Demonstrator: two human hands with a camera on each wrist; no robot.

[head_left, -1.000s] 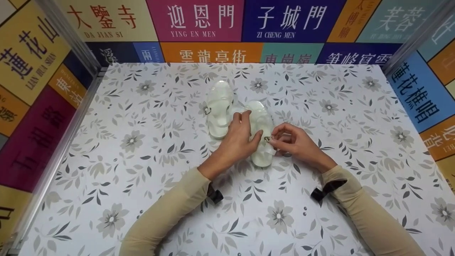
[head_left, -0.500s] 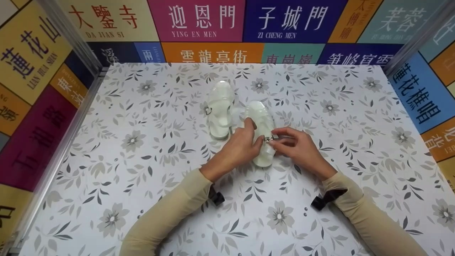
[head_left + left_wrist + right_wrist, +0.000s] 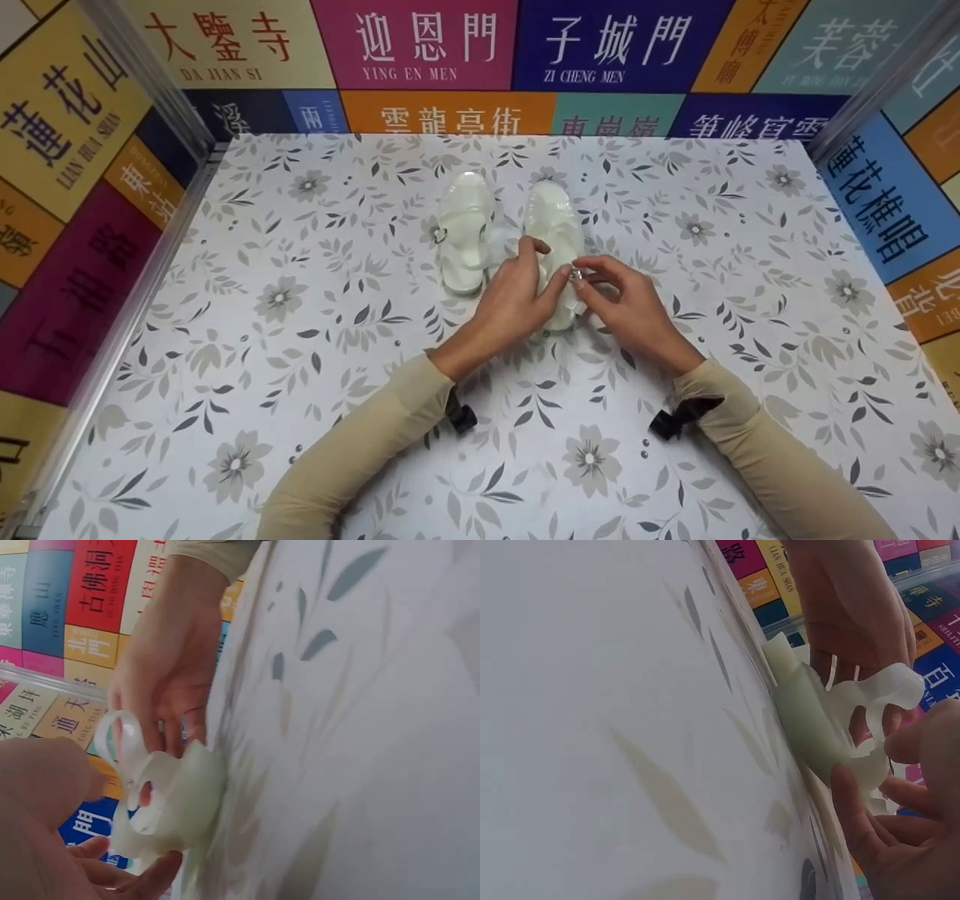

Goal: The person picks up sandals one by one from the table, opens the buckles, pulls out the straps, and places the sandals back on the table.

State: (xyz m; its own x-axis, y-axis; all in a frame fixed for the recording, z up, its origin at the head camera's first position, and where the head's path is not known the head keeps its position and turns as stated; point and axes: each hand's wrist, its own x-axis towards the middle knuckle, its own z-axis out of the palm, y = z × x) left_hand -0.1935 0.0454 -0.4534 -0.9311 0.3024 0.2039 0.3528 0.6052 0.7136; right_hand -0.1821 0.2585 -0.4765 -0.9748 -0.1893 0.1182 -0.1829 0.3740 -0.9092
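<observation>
A pale, translucent jelly sandal [image 3: 553,214] lies on the patterned tabletop between both hands, its heel end toward the person. My left hand [image 3: 517,296] holds its inner side, with the thumb reaching across to the small metal buckle [image 3: 576,274]. On the outer side, my right hand [image 3: 626,304] pinches the strap at that buckle between thumb and index finger. In the left wrist view, a strap loop [image 3: 124,736] stands up from the sandal's body [image 3: 196,791]. The right wrist view has the sandal's heel [image 3: 806,724] low against the table, fingers on both sides.
The matching sandal [image 3: 463,225] lies just left, a metal buckle [image 3: 440,235] on its outer side. A clear plastic-looking piece [image 3: 501,244] sits between the two. Panels with printed characters [image 3: 427,45] border the table's far edge and sides.
The right sandal has slid away from the person, its toe now nearly level with its mate's. Both hands moved with it, and the left thumb came closer to the buckle.
</observation>
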